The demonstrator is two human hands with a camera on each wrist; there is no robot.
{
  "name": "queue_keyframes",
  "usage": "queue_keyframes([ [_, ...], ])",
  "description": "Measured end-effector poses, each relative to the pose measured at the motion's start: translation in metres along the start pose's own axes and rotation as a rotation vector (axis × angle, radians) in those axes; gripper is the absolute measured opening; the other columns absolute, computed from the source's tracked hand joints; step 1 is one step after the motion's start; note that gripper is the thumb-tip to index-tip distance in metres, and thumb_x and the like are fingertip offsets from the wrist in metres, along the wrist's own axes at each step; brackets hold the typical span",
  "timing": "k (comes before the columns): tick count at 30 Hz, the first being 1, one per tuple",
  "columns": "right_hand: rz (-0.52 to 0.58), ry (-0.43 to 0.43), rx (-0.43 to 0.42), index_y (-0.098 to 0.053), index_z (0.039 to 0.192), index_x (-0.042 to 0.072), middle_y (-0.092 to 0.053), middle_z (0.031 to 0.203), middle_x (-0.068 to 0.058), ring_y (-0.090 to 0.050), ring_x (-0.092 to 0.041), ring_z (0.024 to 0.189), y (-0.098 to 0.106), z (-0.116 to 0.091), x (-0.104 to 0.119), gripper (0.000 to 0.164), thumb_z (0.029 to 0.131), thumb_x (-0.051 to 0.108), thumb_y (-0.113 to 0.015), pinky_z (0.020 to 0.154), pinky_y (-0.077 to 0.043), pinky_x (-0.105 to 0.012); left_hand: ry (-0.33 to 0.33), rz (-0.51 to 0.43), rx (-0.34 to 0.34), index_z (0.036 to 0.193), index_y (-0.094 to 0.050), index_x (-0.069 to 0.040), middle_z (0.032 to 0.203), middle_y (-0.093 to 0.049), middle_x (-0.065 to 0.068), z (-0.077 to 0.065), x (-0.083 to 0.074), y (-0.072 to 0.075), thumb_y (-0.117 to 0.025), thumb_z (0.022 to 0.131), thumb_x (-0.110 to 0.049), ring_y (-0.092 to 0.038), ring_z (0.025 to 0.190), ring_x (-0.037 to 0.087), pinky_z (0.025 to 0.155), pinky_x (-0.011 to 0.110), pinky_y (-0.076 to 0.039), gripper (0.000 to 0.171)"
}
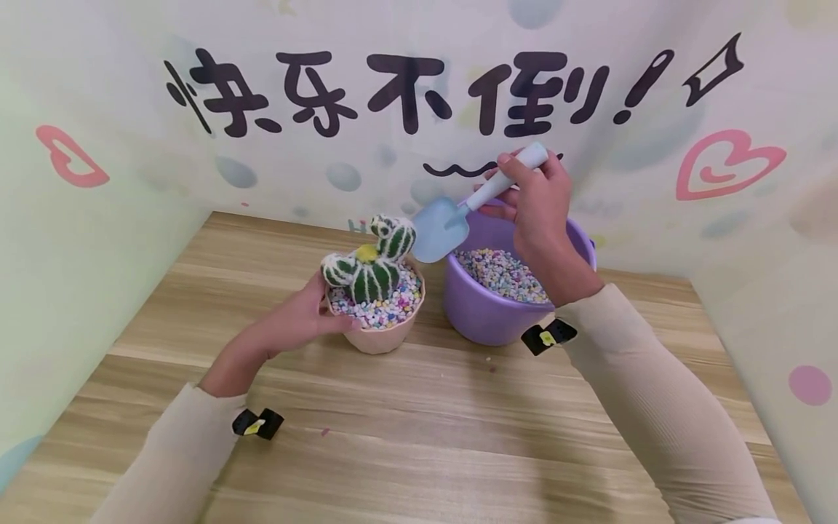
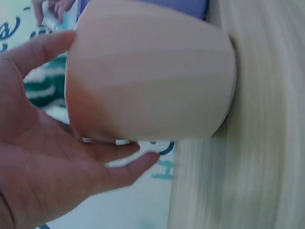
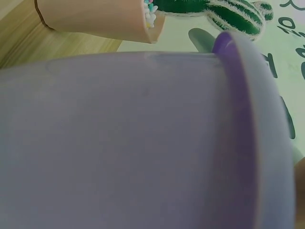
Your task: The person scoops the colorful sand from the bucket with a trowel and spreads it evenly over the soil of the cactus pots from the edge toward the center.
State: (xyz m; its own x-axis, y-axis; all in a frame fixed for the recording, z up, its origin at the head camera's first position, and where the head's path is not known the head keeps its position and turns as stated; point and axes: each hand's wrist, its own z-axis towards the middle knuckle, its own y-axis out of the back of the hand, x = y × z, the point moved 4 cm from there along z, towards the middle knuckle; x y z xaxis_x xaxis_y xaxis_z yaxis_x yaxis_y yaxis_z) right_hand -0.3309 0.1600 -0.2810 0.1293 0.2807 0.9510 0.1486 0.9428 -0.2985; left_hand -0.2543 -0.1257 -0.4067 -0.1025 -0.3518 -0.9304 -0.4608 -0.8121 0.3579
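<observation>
A small toy shovel [image 1: 441,229] with a light blue scoop and pale handle is held by its handle in my right hand [image 1: 540,207], over the purple bucket [image 1: 484,324]. Its scoop tilts down to the left, overlapping the right side of the knitted cactus [image 1: 373,276] in the head view. The cactus stands in a pink flowerpot [image 2: 152,76] topped with multicoloured pebbles [image 1: 382,313]. My left hand [image 2: 43,143] grips this pot at the rim, thumb on one side and fingers on the other. The bucket's wall hides most of the right hand in the right wrist view.
More multicoloured pebbles [image 1: 500,273] lie inside the bucket. A few loose pebbles [image 1: 487,359] are scattered on the wood-grain tabletop [image 1: 393,437]. A printed backdrop [image 1: 366,167] rises close behind the pot and bucket, with side panels left and right.
</observation>
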Motion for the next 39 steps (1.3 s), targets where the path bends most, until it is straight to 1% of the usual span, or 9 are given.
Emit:
queue_keyframes([
  [3,-0.004,0.022,0.016,-0.059,0.100,0.008,-0.069,0.091,-0.017,-0.073,-0.033,0.078,-0.002,-0.001,0.002,0.016,0.089,0.013,-0.070,0.065,-0.060,-0.042,-0.043,0.002,-0.074,0.152,-0.012,-0.011,0.152,-0.028,0.014,0.002,-0.001,-0.009,-0.078,0.083,-0.021,-0.034,0.139,0.031,0.115,0.048,-0.029,0.095],
  [5,-0.012,0.042,0.033,-0.059,0.100,0.008,-0.069,0.090,-0.016,-0.073,-0.032,0.077,-0.004,-0.002,0.003,0.016,0.090,0.013,-0.069,0.065,-0.059,-0.043,-0.076,-0.026,-0.103,0.151,-0.015,-0.013,0.150,-0.032,0.011,0.004,-0.002,-0.013,-0.081,0.080,-0.018,-0.037,0.137,0.028,0.115,0.046,-0.030,0.096],
  [7,-0.014,0.065,0.056,-0.058,0.100,0.007,-0.068,0.088,-0.015,-0.073,-0.032,0.076,-0.006,-0.003,0.004,0.015,0.090,0.011,-0.069,0.066,-0.059,-0.043,-0.083,-0.048,-0.116,0.150,-0.017,-0.013,0.148,-0.034,0.010,0.005,-0.002,-0.014,-0.082,0.078,-0.016,-0.039,0.135,0.028,0.114,0.045,-0.031,0.097],
  [14,-0.044,0.131,0.128,-0.058,0.100,0.007,-0.068,0.086,-0.015,-0.073,-0.030,0.075,-0.013,-0.007,0.008,0.013,0.090,0.008,-0.066,0.064,-0.059,-0.042,-0.033,-0.064,-0.085,0.152,-0.013,-0.014,0.152,-0.028,0.012,0.008,0.002,-0.011,-0.082,0.078,-0.018,-0.033,0.139,0.030,0.117,0.047,-0.026,0.101],
  [17,-0.049,0.135,0.151,-0.057,0.102,0.007,-0.068,0.087,-0.015,-0.073,-0.031,0.076,-0.015,-0.008,0.011,0.015,0.090,0.008,-0.066,0.064,-0.059,-0.043,-0.017,-0.058,-0.065,0.152,-0.011,-0.015,0.153,-0.027,0.011,0.008,0.003,-0.008,-0.081,0.080,-0.021,-0.032,0.140,0.029,0.117,0.047,-0.025,0.101],
  [22,0.013,0.100,0.152,-0.056,0.108,0.004,-0.068,0.088,-0.017,-0.072,-0.035,0.079,-0.013,-0.004,0.023,0.022,0.090,0.009,-0.068,0.064,-0.059,-0.044,-0.031,-0.061,-0.034,0.154,-0.010,-0.014,0.154,-0.027,0.012,0.009,0.003,-0.005,-0.081,0.080,-0.019,-0.032,0.140,0.031,0.117,0.048,-0.024,0.102],
  [27,0.025,0.076,0.115,-0.055,0.112,0.005,-0.070,0.092,-0.018,-0.073,-0.033,0.078,-0.005,0.002,0.041,0.032,0.088,0.013,-0.072,0.065,-0.059,-0.042,-0.053,-0.043,-0.013,0.154,-0.010,-0.013,0.154,-0.028,0.013,0.013,0.004,-0.001,-0.080,0.080,-0.018,-0.031,0.141,0.032,0.117,0.049,-0.024,0.102],
  [32,0.002,0.095,0.105,-0.056,0.112,0.005,-0.071,0.094,-0.019,-0.073,-0.033,0.080,0.009,0.008,0.057,0.034,0.086,0.016,-0.075,0.066,-0.058,-0.042,-0.069,-0.043,0.014,0.154,-0.013,-0.013,0.153,-0.030,0.013,0.018,0.005,0.002,-0.080,0.080,-0.017,-0.031,0.141,0.032,0.117,0.049,-0.023,0.101],
  [39,-0.009,0.109,0.082,-0.057,0.113,0.006,-0.072,0.094,-0.017,-0.073,-0.031,0.080,0.031,0.020,0.064,0.040,0.082,0.017,-0.079,0.061,-0.057,-0.041,-0.065,-0.046,0.033,0.156,-0.008,-0.014,0.157,-0.025,0.012,0.023,0.004,0.006,-0.080,0.079,-0.017,-0.027,0.143,0.031,0.119,0.048,-0.019,0.105],
])
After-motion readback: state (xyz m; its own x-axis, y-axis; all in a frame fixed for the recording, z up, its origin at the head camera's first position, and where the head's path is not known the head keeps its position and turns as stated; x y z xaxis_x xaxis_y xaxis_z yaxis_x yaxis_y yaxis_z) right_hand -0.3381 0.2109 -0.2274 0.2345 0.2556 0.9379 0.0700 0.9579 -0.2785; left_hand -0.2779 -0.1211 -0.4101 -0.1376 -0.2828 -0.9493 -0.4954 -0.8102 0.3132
